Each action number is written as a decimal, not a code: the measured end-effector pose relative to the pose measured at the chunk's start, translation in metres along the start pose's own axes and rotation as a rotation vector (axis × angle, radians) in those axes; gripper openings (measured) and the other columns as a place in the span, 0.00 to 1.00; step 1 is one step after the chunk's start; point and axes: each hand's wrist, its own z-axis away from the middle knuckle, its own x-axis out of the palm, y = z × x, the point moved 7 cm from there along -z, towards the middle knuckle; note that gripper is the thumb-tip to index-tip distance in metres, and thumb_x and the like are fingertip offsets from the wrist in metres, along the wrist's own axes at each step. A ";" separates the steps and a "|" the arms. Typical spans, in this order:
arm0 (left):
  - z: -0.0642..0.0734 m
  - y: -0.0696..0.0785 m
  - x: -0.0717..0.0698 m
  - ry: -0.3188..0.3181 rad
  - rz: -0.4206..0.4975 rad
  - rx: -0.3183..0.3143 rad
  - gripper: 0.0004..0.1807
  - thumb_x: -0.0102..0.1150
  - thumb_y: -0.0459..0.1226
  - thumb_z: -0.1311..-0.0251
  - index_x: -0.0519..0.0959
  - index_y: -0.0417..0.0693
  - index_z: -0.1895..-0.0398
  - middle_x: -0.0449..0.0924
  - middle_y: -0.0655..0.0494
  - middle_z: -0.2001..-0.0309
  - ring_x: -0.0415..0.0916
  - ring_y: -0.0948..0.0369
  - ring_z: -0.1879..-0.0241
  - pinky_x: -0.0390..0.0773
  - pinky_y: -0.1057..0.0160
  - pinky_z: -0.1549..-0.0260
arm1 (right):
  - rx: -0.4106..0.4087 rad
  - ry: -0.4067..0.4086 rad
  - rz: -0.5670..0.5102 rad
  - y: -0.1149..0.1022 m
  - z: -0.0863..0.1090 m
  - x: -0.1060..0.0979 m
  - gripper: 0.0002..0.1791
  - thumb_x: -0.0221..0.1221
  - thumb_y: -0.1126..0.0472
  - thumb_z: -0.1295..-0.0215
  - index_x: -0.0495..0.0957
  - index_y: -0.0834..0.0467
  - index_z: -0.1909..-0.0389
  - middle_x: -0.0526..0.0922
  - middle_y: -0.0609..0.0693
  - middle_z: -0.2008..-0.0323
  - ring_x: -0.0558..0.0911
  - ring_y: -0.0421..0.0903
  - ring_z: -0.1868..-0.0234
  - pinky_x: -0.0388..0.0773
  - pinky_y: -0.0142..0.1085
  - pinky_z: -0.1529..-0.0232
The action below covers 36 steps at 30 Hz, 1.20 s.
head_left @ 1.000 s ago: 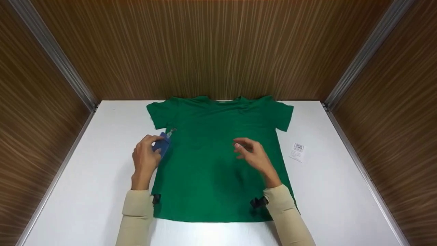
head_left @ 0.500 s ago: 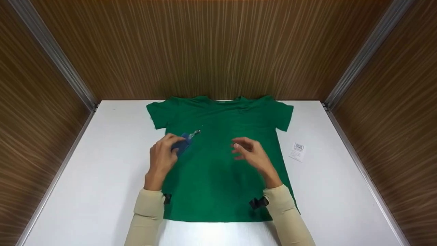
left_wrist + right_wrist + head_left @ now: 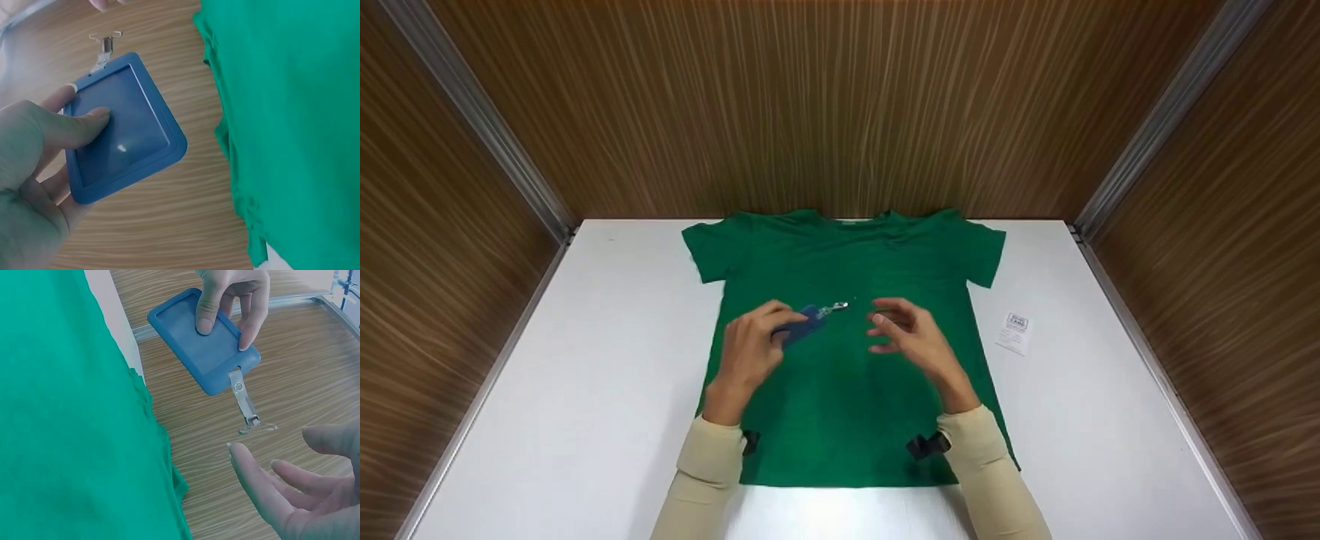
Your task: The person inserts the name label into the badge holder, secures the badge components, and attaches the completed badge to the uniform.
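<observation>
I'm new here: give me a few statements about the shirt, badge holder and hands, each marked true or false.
1. The left hand holds the blue badge holder. True.
2. The green shirt has long sleeves. False: its sleeves are short.
3. The right hand is empty. True.
4. The printed card lies on the shirt. False: it's on the white table, beside the shirt.
5. The clip is fixed to the badge holder. True.

I view an enclosed work booth: white tabletop (image 3: 555, 360), wood-grain panels (image 3: 840, 105) on three sides, metal corner profiles (image 3: 481, 120).
</observation>
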 end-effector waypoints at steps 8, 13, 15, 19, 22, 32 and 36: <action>0.002 0.010 0.009 -0.010 0.028 0.061 0.17 0.67 0.20 0.42 0.91 0.50 0.61 0.88 0.53 0.60 0.87 0.55 0.60 0.87 0.53 0.58 | 0.037 0.006 -0.017 0.001 -0.001 0.001 0.30 0.59 0.58 0.24 0.65 0.60 0.26 0.77 0.68 0.36 0.88 0.49 0.48 0.86 0.51 0.49; 0.002 0.014 0.014 -0.017 0.041 0.084 0.17 0.67 0.20 0.43 0.92 0.51 0.63 0.88 0.54 0.62 0.87 0.56 0.63 0.87 0.55 0.60 | 0.029 -0.012 -0.002 0.001 -0.002 0.003 0.28 0.61 0.60 0.26 0.68 0.60 0.28 0.77 0.68 0.36 0.88 0.53 0.48 0.86 0.51 0.49; 0.002 0.015 0.016 -0.015 0.045 0.094 0.17 0.67 0.20 0.43 0.92 0.51 0.63 0.88 0.53 0.62 0.86 0.56 0.64 0.87 0.55 0.61 | 0.018 -0.031 0.011 0.001 -0.002 0.005 0.28 0.61 0.60 0.26 0.69 0.62 0.29 0.76 0.70 0.36 0.88 0.56 0.47 0.87 0.48 0.49; 0.004 0.018 0.021 -0.015 0.055 0.132 0.15 0.68 0.21 0.43 0.92 0.49 0.63 0.88 0.52 0.62 0.86 0.57 0.64 0.87 0.56 0.61 | 0.004 -0.062 0.038 0.001 -0.002 0.007 0.25 0.60 0.61 0.25 0.71 0.69 0.33 0.77 0.71 0.38 0.85 0.65 0.45 0.87 0.43 0.50; 0.004 0.021 0.024 -0.012 0.059 0.163 0.14 0.68 0.21 0.42 0.92 0.49 0.63 0.87 0.52 0.62 0.86 0.57 0.64 0.87 0.57 0.62 | 0.006 -0.074 0.061 0.002 -0.002 0.007 0.24 0.59 0.60 0.24 0.73 0.72 0.36 0.78 0.72 0.41 0.87 0.63 0.47 0.87 0.43 0.51; 0.003 0.026 0.028 -0.004 0.057 0.211 0.14 0.67 0.21 0.41 0.92 0.48 0.64 0.88 0.53 0.62 0.86 0.57 0.63 0.87 0.58 0.61 | 0.038 -0.095 0.074 0.006 -0.003 0.009 0.19 0.51 0.61 0.19 0.80 0.74 0.47 0.86 0.65 0.59 0.90 0.50 0.60 0.88 0.40 0.56; 0.004 0.024 0.029 0.001 0.060 0.222 0.14 0.67 0.21 0.42 0.92 0.48 0.65 0.88 0.53 0.63 0.86 0.58 0.63 0.87 0.59 0.61 | 0.061 -0.112 0.076 0.008 -0.003 0.012 0.17 0.52 0.62 0.20 0.83 0.73 0.54 0.87 0.63 0.66 0.89 0.43 0.68 0.88 0.39 0.59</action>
